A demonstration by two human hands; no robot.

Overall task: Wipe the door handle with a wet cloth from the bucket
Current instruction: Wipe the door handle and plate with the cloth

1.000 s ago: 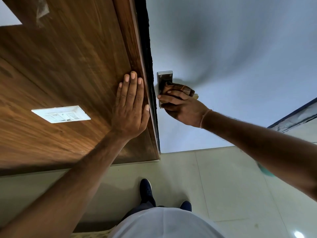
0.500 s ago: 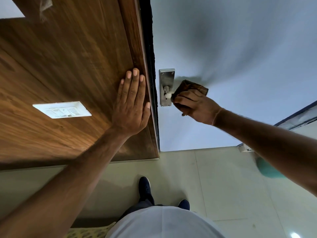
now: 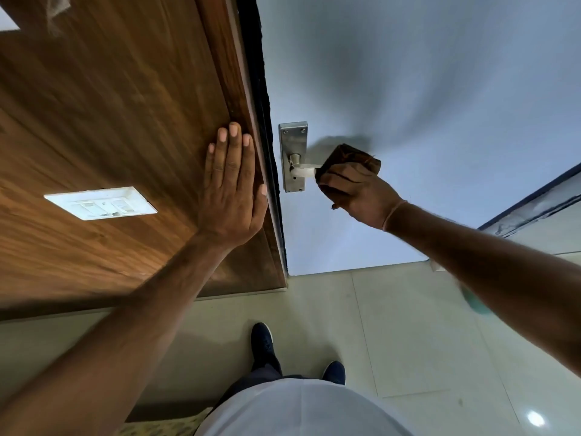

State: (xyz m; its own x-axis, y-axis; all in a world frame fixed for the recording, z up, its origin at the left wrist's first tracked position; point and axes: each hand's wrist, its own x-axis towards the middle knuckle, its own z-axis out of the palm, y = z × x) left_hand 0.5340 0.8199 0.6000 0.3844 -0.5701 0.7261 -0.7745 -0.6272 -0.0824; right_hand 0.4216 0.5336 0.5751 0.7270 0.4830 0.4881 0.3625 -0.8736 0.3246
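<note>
A steel door handle [image 3: 302, 171] with a tall backplate [image 3: 294, 143] is fixed near the left edge of a pale grey door [image 3: 408, 89]. My right hand [image 3: 355, 193] is shut on a dark brown cloth [image 3: 352, 157], wrapped around the outer end of the lever. The lever's inner part near the backplate shows bare. My left hand [image 3: 231, 187] lies flat with fingers together against the wooden panel [image 3: 110, 105] beside the door edge. Part of a green bucket [image 3: 473, 302] peeks out under my right forearm.
A white switch plate [image 3: 100, 203] sits on the wooden panel to the left. Pale floor tiles [image 3: 393, 325] lie below. My dark shoes [image 3: 262, 341] stand close to the door. A dark-edged frame [image 3: 534, 199] runs at the right.
My right hand has slid the cloth to the right along the lever, away from the backplate, uncovering the lever's inner part. My left hand has stayed pressed on the wood.
</note>
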